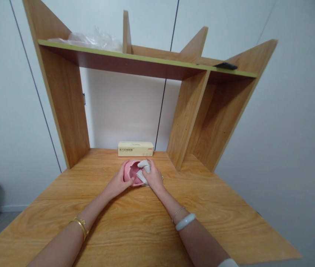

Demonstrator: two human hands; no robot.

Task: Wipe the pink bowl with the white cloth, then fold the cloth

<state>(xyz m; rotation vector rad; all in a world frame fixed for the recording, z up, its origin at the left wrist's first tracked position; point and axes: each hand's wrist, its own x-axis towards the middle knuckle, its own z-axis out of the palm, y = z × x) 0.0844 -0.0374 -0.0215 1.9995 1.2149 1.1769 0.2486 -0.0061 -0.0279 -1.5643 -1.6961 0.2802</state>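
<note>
A round, hollow pink container is near the back of the wooden desk, its opening turned toward me. Around its left side wraps my left hand, with the thumb at the lower rim. My right hand grips a whitish cloth at the container's right side. Part of the cloth lies against the opening and partly covers it. The container's right side is hidden behind the cloth and fingers, so its exact kind is unclear.
Just behind the container stands a long cream box with printed lettering. A wooden shelf unit rises at the desk's back. On its upper board are clear plastic wrapping and a flat dark item. The desk has an angled right edge.
</note>
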